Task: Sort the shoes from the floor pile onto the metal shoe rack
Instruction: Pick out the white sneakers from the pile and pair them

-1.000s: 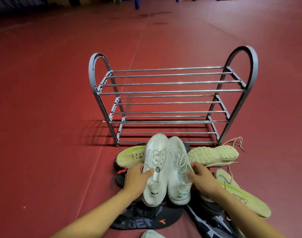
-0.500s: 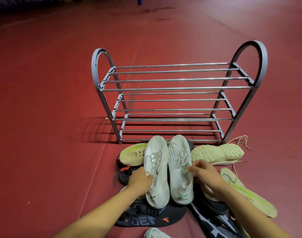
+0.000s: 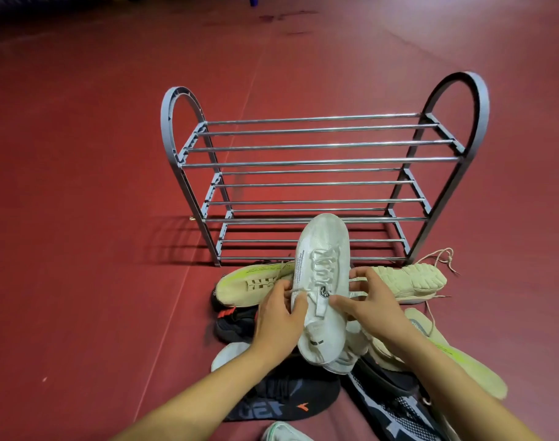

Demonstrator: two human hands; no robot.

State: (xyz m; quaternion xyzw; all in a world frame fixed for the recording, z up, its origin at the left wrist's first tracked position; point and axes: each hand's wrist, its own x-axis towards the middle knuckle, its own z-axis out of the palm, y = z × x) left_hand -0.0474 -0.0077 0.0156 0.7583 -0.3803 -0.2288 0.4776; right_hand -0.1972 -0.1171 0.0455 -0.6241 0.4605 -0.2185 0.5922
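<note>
A white lace-up sneaker is held above the floor pile, its toe pointing at the grey metal shoe rack. My left hand grips its left side near the laces. My right hand grips its right side, thumb by the tongue. A second white sneaker shows partly beneath the heel of the held one. All three tiers of the rack are bare.
The pile lies in front of the rack: a yellow-green shoe, a cream shoe on its side, a black shoe with orange trim, a black shoe, a dark patterned shoe, a cream-yellow shoe. Red floor surrounds everything.
The two white sneakers lay side by side; now both hands have closed in on one and raised it, toe toward the rack, above the other.
</note>
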